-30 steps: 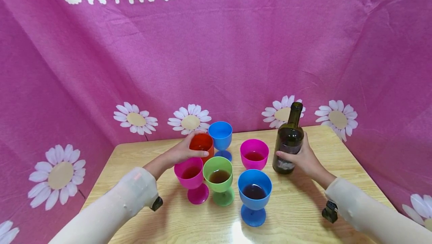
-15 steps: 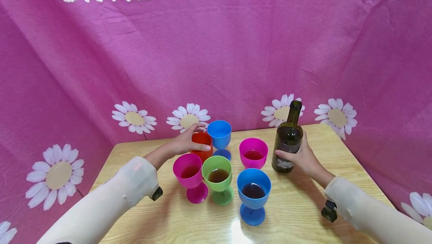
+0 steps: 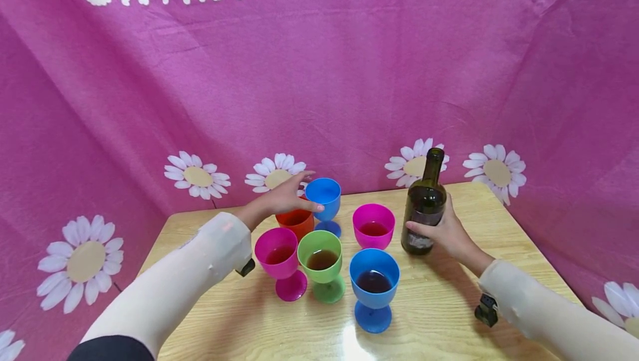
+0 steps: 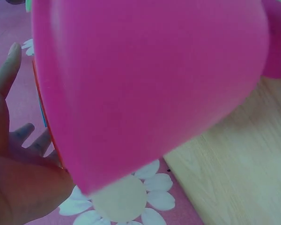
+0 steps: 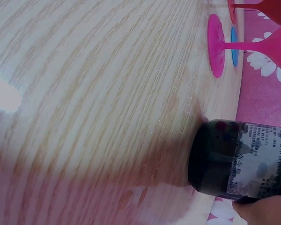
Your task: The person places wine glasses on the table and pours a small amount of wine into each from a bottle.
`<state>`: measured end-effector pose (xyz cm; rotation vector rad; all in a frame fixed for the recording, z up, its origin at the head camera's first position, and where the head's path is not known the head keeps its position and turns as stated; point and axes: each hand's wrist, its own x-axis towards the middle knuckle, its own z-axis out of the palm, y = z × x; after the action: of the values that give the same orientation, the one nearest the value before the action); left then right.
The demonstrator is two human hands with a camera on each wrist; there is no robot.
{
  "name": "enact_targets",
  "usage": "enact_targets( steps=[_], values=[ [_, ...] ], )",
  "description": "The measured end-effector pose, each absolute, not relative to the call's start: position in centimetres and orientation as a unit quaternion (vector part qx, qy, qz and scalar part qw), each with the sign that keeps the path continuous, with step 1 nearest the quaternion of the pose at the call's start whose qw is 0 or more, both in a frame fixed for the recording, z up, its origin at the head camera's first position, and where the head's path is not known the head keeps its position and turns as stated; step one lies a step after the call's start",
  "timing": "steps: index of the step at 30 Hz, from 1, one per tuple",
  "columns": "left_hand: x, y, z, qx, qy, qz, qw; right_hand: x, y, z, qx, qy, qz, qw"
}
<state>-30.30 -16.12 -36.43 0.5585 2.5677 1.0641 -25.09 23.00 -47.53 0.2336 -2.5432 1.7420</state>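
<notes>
My left hand (image 3: 285, 197) reaches over the orange goblet (image 3: 295, 222) to the blue goblet (image 3: 324, 197) at the back. Its thumb lies before that blue bowl and its fingers are spread at the left side, not wrapped round it. In the left wrist view the fingers (image 4: 8, 70) look extended, and a pink goblet (image 4: 150, 93) fills most of the picture. My right hand (image 3: 444, 230) grips a dark green wine bottle (image 3: 425, 206) around its labelled body, and the bottle stands nearly upright at the right. The right wrist view shows its base (image 5: 210, 159) close to the tabletop.
Dark reddish drink sits in the front-left pink goblet (image 3: 277, 250), the green goblet (image 3: 320, 255), the front blue goblet (image 3: 374, 283) and the other pink goblet (image 3: 373, 228). A pink cloth (image 3: 349, 89) with daisies hangs behind the wooden table (image 3: 439, 316).
My left hand has left the orange goblet and moved right and farther back to the rear blue goblet. The right hand still holds the bottle in about the same place.
</notes>
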Motion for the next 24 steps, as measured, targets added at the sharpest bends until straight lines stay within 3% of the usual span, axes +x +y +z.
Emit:
enact_targets(
  steps=[24],
  values=[
    [-30.8, -15.9, -37.5, 0.176, 0.886, 0.395, 0.171, -25.1, 23.1, -47.7, 0.077, -0.821, 0.565, 0.028]
  ],
)
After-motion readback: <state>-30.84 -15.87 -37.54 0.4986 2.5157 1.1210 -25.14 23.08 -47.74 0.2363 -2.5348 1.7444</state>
